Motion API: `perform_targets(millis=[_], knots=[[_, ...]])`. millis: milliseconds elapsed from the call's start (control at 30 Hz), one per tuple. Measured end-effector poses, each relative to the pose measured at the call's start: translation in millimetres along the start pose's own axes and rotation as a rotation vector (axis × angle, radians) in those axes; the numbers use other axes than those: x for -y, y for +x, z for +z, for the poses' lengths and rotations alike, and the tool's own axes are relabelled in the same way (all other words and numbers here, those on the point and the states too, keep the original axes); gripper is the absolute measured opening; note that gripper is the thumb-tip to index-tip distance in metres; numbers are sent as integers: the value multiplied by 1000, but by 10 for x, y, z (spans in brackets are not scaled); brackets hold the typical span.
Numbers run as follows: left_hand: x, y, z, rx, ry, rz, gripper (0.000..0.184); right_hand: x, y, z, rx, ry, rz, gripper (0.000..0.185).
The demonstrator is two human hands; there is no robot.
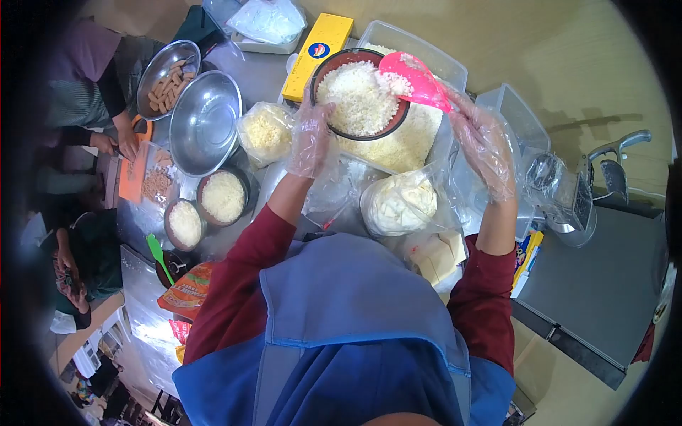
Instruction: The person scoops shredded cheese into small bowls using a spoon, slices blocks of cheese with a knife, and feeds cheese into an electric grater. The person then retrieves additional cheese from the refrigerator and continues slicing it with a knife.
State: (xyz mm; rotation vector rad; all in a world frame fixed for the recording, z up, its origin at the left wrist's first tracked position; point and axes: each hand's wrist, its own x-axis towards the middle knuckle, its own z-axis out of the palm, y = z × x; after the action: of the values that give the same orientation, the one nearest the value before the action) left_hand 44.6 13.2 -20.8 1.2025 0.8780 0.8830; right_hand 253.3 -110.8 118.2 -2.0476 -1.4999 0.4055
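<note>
In clear plastic gloves, my left hand (312, 138) grips the left rim of a brown bowl (399, 121) heaped with white shreds (353, 99) that look like grated cheese. My right hand (483, 138) is closed round the handle of a pink scoop (428, 91), whose blade carries some shreds over the bowl's right edge. Beneath the bowl is a clear plastic tub (458, 69) with more pale shreds (412, 142) in it. A plastic bag of white pieces (401, 202) lies nearer my body, and a bag of yellowish shreds (264, 133) sits left of my left hand.
Left stand a steel bowl (204, 121), another with brown sausage-like pieces (170, 85), and two bowls of shreds (224, 197). A co-worker's hands (126, 138) work at an orange board (132, 177). A yellow box (320, 53) lies behind; a metal hand-lever device (604, 170) stands right.
</note>
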Motion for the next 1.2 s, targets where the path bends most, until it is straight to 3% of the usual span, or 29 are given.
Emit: perform_targets(millis=[133,233,300,333,400,433,533,600,633,700,833,867,933,967,1000,1067,1100,1133,1200], knots=[[240,3,-150,2,-72,-12,56,20,-90,49,-55,-4,-9,37],[443,-77,-315,81,5,1,58,-34,-107,99,112,-72,65,38],[184,-232,-340,30,-60,-104,56,-234,-123,168,227,238,164,37],[41,-315,-342,12,-81,-139,56,-186,-158,185,228,241,165,37],[-219,-503,-280,10,-382,-200,54,-30,-236,232,194,88,28,37],[-160,-504,-308,8,-381,-198,54,-23,-245,294,194,89,26,37],[-2,-497,-364,78,-176,-109,53,-51,-241,384,-44,-12,-331,39],[-13,-587,-340,31,-303,-149,50,-43,-251,268,153,196,-59,39],[8,-622,-389,33,-299,-150,50,-78,-241,236,151,199,-58,39],[120,-702,-609,33,17,-86,47,-193,-180,180,278,385,66,46],[262,-931,-965,79,429,-46,41,-750,-97,325,240,428,329,45],[247,-994,-988,2,287,-163,36,-999,-81,446,236,321,291,46],[494,-1118,-1248,35,289,-104,33,-1292,-81,650,231,222,258,47],[545,-1178,-1339,51,289,-74,34,-1380,-81,733,364,153,318,48],[596,-1256,-1415,53,535,-51,37,-1464,-81,826,499,83,376,50],[496,-1360,-1505,141,1130,118,43,-1733,-100,1067,487,223,412,52],[458,-1363,-1497,158,1125,122,43,-1901,-128,1093,465,351,456,54],[439,-1368,-1450,82,773,-68,46,-1954,-153,1024,452,347,480,54],[440,-1297,-1292,-68,297,-428,64,-1871,-212,824,301,54,224,57]])
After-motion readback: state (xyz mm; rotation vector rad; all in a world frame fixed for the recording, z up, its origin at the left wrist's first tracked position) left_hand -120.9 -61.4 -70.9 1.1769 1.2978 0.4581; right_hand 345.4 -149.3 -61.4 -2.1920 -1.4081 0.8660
